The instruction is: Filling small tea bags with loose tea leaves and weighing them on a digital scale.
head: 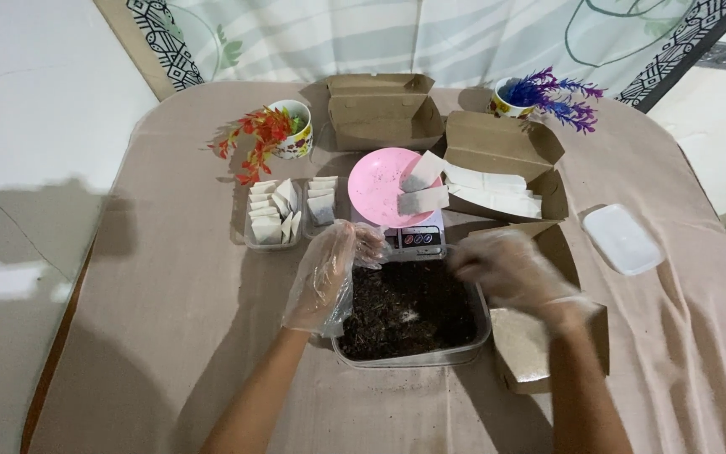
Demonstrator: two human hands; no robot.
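A clear rectangular tub (455, 354) of dark loose material, like soil or dried leaves, sits in front of me. My left hand (329, 273), in a clear plastic glove, rests at the tub's left rim with its fingers spread. My right hand (510, 269), also gloved and blurred, hovers over the tub's right rim; whether it holds anything is unclear. Just beyond the tub stands a small digital scale (418, 240) carrying a pink plate (376, 189) with two white sachets (422, 189) on it.
Two clear trays of white sachets (275, 214) lie to the left of the scale. Open cardboard boxes (502, 164) stand behind and to the right. Two mugs hold artificial plants (283, 130). A white lid (623, 240) lies at the right on the beige cloth.
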